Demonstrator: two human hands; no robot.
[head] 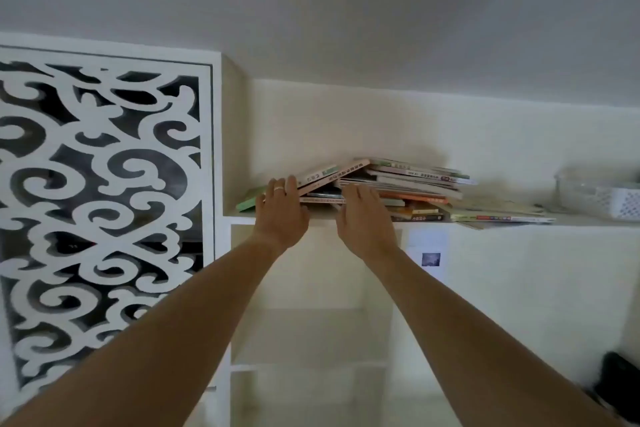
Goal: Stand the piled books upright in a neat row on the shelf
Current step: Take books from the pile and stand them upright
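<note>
A messy pile of thin books lies flat and slanted on a high white shelf. A pink-covered book leans down to the left over a green one. My left hand, wearing a ring, has its fingers laid on the low end of the pink book. My right hand reaches into the front of the pile with straight fingers, its fingertips among the book edges. Both arms stretch upward from below.
A white carved lattice panel walls off the shelf's left end. Flat books overhang the shelf edge at the right. A glass container and a white perforated basket stand farther right. Lower shelf compartments open beneath.
</note>
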